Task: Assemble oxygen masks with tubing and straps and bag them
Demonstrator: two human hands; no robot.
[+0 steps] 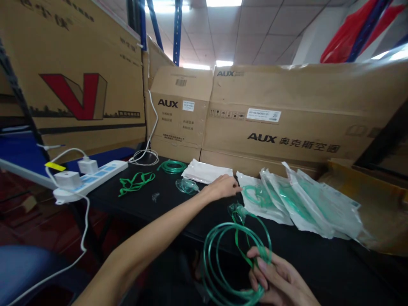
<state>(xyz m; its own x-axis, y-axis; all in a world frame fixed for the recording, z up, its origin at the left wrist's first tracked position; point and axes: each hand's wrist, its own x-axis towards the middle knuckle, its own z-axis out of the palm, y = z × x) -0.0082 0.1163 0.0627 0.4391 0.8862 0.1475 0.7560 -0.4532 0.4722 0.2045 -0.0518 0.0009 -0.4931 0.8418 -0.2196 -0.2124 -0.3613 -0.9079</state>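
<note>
A looped coil of green tubing (208,259) is held in my right hand (279,276), whose fingers are closed around its right side. A green strap (239,246) hangs beside the coil, and a clear oxygen mask (237,211) lies beyond it at the table edge. My left hand (223,188) reaches across the table with curled fingers, at the left edge of a pouch with green tubing (256,197). Whatever its fingertips may grip is hidden. Behind that hand lies a flat white packet (207,171), with another clear mask (187,186) to its left.
Several sealed pouches (321,199) overlap on the right of the black table (165,210). Toward the left lie a green tubing coil (172,166), a green strap bundle (135,183), a small clear piece (155,196) and a power strip (108,172). Cardboard panels (287,102) wall the back.
</note>
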